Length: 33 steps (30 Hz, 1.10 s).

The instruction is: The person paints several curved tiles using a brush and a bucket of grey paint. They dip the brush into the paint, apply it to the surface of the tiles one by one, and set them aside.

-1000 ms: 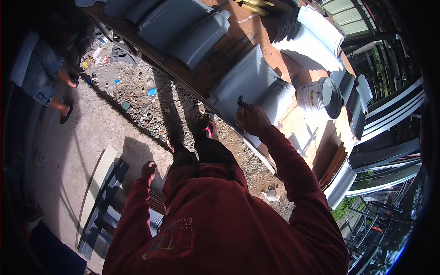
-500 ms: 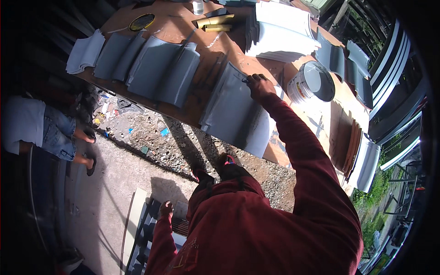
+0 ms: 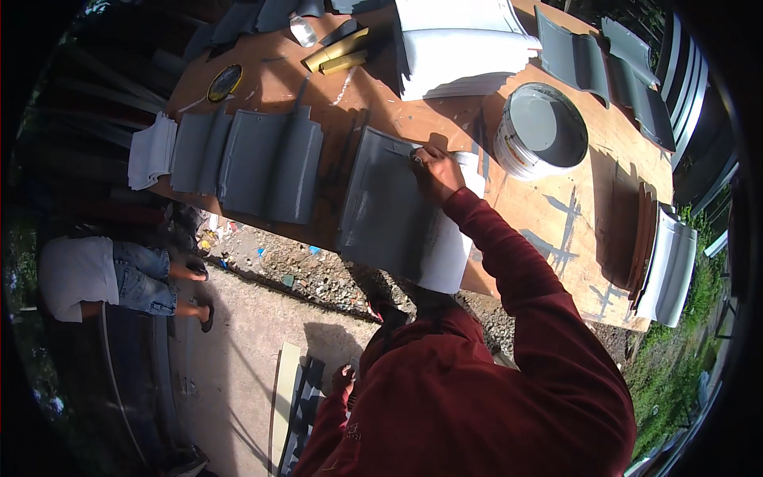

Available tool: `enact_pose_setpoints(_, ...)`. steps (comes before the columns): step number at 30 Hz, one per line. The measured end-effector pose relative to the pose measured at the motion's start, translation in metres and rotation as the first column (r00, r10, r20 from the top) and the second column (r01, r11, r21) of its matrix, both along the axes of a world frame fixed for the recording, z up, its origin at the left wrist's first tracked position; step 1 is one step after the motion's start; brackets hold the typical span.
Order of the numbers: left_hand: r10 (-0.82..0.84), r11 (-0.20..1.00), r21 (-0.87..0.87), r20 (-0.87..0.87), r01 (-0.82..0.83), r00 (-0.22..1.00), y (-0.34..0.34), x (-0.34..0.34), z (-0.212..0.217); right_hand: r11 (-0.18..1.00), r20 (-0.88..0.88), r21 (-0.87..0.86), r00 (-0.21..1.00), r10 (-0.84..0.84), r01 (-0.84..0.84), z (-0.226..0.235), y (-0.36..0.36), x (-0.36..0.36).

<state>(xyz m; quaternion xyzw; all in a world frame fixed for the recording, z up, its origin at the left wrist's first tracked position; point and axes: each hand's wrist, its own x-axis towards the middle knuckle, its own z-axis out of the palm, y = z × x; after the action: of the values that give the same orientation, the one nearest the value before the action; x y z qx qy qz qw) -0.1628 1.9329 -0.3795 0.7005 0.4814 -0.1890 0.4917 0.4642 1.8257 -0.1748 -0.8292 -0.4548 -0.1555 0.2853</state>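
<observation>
While the right hand (image 3: pixel 439 176) closes its bent fingers around one small dark tool (image 3: pixel 416 160), mostly hidden in the grip, it rests over one curved tile (image 3: pixel 377 213) at the near edge of the wooden table (image 3: pixel 517 199). That tile is grey on its left and white along its right side. The left hand (image 3: pixel 343 380) hangs well apart from the table, fingers curled; I cannot tell whether it pinches anything. Just right of the tile stands one bucket (image 3: pixel 515 159) of grey paint (image 3: pixel 540 123). To the left lie two grey tiles (image 3: pixel 272 167) and one small pale stack (image 3: pixel 152 151). Farther back are two yellow rolls (image 3: pixel 337 51), one clear bottle (image 3: pixel 302 30), one round yellow-rimmed lid (image 3: pixel 225 83) and one white stack (image 3: pixel 465 52), its layers too merged to count.
</observation>
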Motion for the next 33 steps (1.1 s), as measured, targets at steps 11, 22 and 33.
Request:
enact_pose_setpoints(11,0.62,0.777,-0.321,0.246,-0.541,0.745,0.024,0.036,-0.005,0.866,-0.344,0.499,0.926,0.156,0.04,0.012,0.027,-0.003)
enact_pose_setpoints(22,0.502,0.841,-0.2,-0.06,-0.503,0.863,-0.035,-0.018,0.019,0.78,-0.484,0.499,0.626,0.612,-0.378,-0.045,0.028,-0.138)
enact_pose_setpoints(33,0.495,0.863,-0.143,0.036,-0.485,0.868,-0.041,-0.003,0.037,0.793,-0.382,0.595,0.914,0.133,0.133,-0.027,0.057,-0.028)
